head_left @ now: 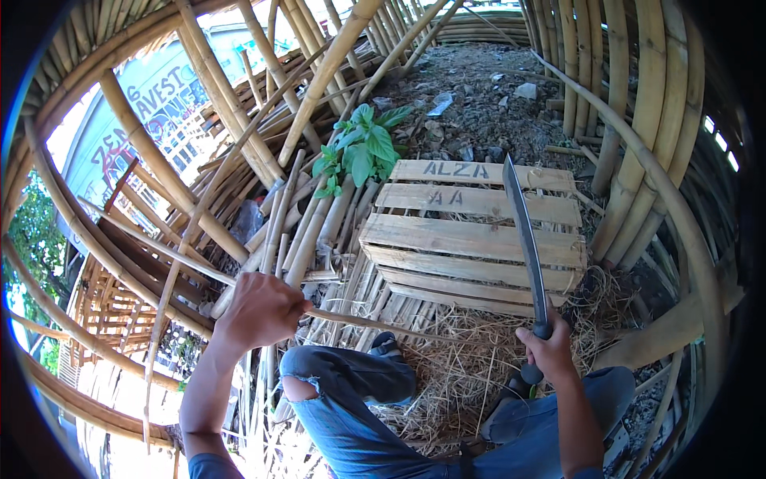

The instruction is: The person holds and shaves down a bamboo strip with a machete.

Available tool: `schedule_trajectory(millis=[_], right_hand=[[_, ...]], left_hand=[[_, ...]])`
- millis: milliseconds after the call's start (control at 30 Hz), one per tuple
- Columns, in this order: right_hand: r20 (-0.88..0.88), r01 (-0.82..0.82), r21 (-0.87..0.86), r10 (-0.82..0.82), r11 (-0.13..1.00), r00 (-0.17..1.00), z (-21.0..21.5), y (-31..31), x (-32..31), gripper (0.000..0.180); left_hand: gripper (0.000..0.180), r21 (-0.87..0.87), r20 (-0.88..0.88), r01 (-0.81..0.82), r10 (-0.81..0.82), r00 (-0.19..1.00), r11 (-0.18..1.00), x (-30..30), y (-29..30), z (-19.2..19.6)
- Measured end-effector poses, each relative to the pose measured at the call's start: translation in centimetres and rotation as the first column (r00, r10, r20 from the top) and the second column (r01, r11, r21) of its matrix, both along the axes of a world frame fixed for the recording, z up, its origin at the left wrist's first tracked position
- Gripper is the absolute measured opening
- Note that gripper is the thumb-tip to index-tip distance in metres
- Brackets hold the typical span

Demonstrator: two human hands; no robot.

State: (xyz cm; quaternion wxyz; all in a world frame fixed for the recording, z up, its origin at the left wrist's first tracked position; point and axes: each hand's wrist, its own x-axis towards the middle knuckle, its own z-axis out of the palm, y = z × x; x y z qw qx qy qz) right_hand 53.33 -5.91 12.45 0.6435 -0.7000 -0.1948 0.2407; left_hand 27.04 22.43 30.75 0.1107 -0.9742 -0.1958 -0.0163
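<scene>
My left hand (262, 307) is closed around a thin bamboo strip (375, 326) that runs rightward and slightly down over my knees toward the straw. A long dark machete (527, 239) is gripped at its handle by my right hand (546, 351), the blade pointing up and away over a wooden slatted crate (471, 239). The crate lies flat just beyond my knees. I sit in blue jeans, the left knee torn.
Thick bamboo poles (327, 72) lean and curve all around. A pile of thin split bamboo (311, 231) lies left of the crate. A small green plant (359, 148) grows behind it. Dry straw (463, 359) and shavings cover the ground by my feet; littered dirt lies farther off.
</scene>
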Motion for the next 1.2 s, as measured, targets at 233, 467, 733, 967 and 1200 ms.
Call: schedule_trajectory(millis=[233, 467, 733, 967, 1200], right_hand=[[-0.198, -0.195, -0.111, 0.171, 0.975, 0.965, 0.6, 0.5, -0.2, 0.039], [-0.129, 0.06, -0.063, -0.067, 0.996, 0.989, 0.1, -0.2, 2.4, 0.016], [-0.039, 0.281, -0.049, -0.283, 0.959, 0.958, 0.0, -0.5, 3.3, 0.019], [0.338, 0.424, -0.077, -0.376, 0.903, 0.863, -2.8, 0.5, 2.7, 0.024], [0.36, 0.435, 0.057, -0.425, 0.898, 0.83, -3.6, 0.3, 3.4, 0.025]], left_hand=[[0.021, -0.075, 0.067, 0.088, -0.083, 0.994, 0.993, 1.4, 1.8, 1.1], [0.048, 0.118, 0.31, 0.152, -0.182, 0.933, 0.981, -0.2, 3.3, 0.7], [0.051, 0.323, 0.487, 0.09, -0.247, 0.838, 0.942, -1.5, 3.7, -1.0], [0.047, 0.332, 0.586, 0.018, -0.221, 0.78, 0.943, -0.6, 3.0, -1.5], [0.042, 0.315, 0.601, -0.014, -0.188, 0.777, 0.949, -0.6, 2.3, -2.0]])
